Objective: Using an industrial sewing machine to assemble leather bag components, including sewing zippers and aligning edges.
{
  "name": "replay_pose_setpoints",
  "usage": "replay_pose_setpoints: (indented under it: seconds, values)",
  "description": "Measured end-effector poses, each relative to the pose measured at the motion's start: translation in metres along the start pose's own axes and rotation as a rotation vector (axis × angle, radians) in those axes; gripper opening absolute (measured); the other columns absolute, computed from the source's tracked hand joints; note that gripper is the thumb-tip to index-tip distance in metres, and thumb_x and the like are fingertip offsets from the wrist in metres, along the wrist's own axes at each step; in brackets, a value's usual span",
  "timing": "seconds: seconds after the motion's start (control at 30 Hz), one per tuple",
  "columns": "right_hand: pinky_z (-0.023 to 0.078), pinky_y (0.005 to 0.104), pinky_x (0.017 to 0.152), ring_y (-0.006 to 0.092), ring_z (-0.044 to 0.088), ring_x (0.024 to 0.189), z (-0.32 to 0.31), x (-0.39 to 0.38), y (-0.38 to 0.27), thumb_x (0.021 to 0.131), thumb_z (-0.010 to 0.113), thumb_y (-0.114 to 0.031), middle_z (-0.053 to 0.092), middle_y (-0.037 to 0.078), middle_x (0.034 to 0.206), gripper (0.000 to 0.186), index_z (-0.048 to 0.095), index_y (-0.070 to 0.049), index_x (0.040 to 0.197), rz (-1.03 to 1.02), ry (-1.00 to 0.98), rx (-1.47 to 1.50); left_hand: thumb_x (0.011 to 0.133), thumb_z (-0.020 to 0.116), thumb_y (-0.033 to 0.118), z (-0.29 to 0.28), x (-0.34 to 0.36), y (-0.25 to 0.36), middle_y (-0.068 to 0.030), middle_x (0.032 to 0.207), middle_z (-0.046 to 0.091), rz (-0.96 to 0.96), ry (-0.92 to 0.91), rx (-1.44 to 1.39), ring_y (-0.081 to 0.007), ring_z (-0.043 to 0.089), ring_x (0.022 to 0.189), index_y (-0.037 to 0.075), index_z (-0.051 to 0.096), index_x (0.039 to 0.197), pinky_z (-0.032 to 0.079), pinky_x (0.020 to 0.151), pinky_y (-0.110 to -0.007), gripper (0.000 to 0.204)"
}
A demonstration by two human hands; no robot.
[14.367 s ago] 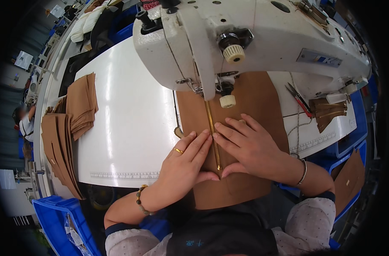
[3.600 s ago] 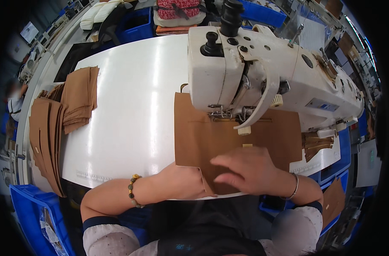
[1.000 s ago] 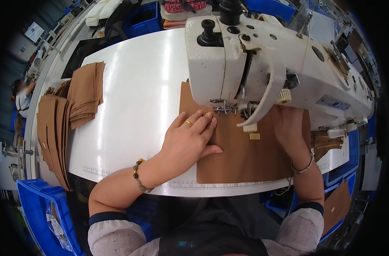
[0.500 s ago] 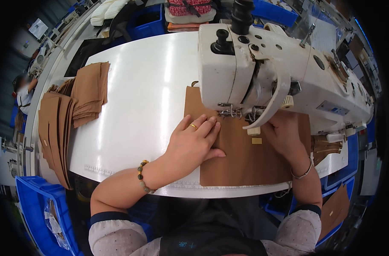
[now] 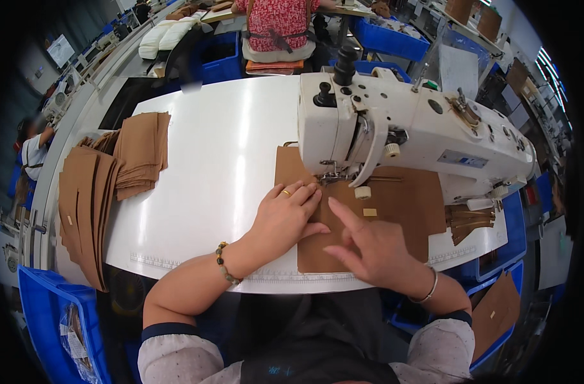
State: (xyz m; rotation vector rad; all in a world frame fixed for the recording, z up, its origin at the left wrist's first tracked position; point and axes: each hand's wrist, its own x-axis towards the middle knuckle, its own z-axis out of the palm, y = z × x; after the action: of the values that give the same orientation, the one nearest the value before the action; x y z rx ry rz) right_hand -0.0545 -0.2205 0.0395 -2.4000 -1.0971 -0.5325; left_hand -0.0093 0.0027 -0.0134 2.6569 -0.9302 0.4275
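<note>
Brown cloth (image 5: pixel 375 224) lies flat on the white table (image 5: pixel 221 160), under the sewing machine (image 5: pixel 394 128).

From the head camera, the left hand (image 5: pixel 285 217) is open and presses flat on the cloth, with its fingertips (image 5: pixel 308 190) just beside the needle. The right hand (image 5: pixel 369 246) is open too, with loose fingers resting on the cloth and holding nothing. More brown pieces sit in a stack (image 5: pixel 106 173) at the left edge.

**One head camera, looking down**

The single view sits on the worker's head, close above the white table (image 5: pixel 209 160), facing down and forward. Forearms enter from the near edge; the sewing machine (image 5: pixel 401 128) stands far right.
</note>
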Motion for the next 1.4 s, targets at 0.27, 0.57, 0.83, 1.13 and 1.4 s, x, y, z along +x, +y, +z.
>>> replay_pose_setpoints:
  seconds: [0.27,0.57,0.83,1.13,1.4]
  values:
    - [0.050,0.0237,0.059,0.0082,0.055,0.058,0.049,0.061,-0.049,0.090,0.080,-0.025,0.063,0.017,0.120,0.103,0.013,0.006,0.161,0.312,0.449,0.418,0.089,0.069,0.032,0.003,0.005,-0.002,-0.0120,0.130,0.066,-0.025,-0.049,-0.143,-0.0313,0.064,0.121,0.009,0.067,0.124,0.051,0.099,-0.046,0.042]
    - [0.051,0.0261,0.059,0.0155,0.066,0.067,0.056,0.063,-0.054,0.090,0.077,-0.013,0.066,0.010,0.080,0.037,0.060,0.003,0.118,0.070,0.710,0.314,0.086,0.067,0.021,0.008,-0.001,-0.005,-0.0121,0.121,0.067,-0.067,0.058,-0.458,-0.0307,0.065,0.109,0.007,0.066,0.125,0.055,0.091,-0.041,0.041]
    - [0.052,0.0369,0.055,0.0271,0.063,0.059,0.038,0.026,-0.039,0.085,0.077,-0.026,0.063,0.009,0.073,0.019,0.070,-0.009,0.089,0.022,0.510,0.203,0.086,0.067,0.028,0.011,-0.006,-0.009,-0.0125,0.132,0.067,0.113,0.045,0.014,-0.0342,0.062,0.124,0.005,0.067,0.130,0.049,0.105,-0.045,0.049]
    - [0.050,0.0324,0.053,0.0205,0.063,0.060,0.021,0.020,-0.027,0.085,0.079,-0.021,0.067,0.002,0.083,0.025,0.073,-0.012,0.108,-0.094,0.507,0.064,0.087,0.070,0.031,0.003,-0.001,0.001,-0.0166,0.134,0.065,0.120,0.014,-0.121,-0.0374,0.061,0.126,0.003,0.066,0.131,0.049,0.105,-0.048,0.052]
    - [0.056,0.0430,0.071,0.0329,0.069,0.083,-0.033,-0.100,0.059,0.087,0.060,-0.007,0.069,0.015,0.089,0.022,0.068,-0.002,0.108,0.436,0.396,-0.424,0.079,0.080,0.049,-0.037,-0.014,0.037,-0.0194,0.151,0.054,0.234,-0.315,-0.030,-0.0360,0.051,0.141,0.001,0.060,0.140,0.046,0.113,-0.046,0.080]
